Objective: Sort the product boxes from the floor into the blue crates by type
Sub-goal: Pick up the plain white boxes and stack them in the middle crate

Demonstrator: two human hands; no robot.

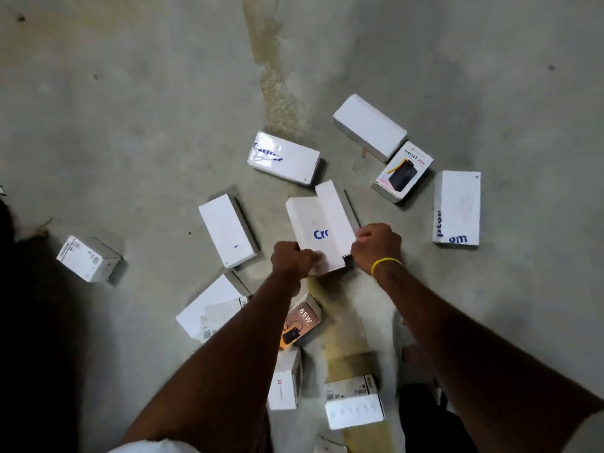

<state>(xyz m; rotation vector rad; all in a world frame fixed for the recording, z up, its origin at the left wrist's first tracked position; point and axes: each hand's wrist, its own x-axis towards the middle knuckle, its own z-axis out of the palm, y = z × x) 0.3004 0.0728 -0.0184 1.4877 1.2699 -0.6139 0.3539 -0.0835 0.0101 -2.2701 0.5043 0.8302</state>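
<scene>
Pick-up step: left hand (289, 260) and right hand (376, 245) both grasp white boxes (318, 230) at frame centre, above the floor (130, 125). Other boxes lie scattered around. No crate visible; next likely carry to the matching crate.

Open floor (130, 93) far and left; scattered boxes (227, 230) crowd centre, right, near side.

A long yellow-brown stain (271, 76) runs down the middle, with small dark spots (21, 18) far off near both top corners.
</scene>
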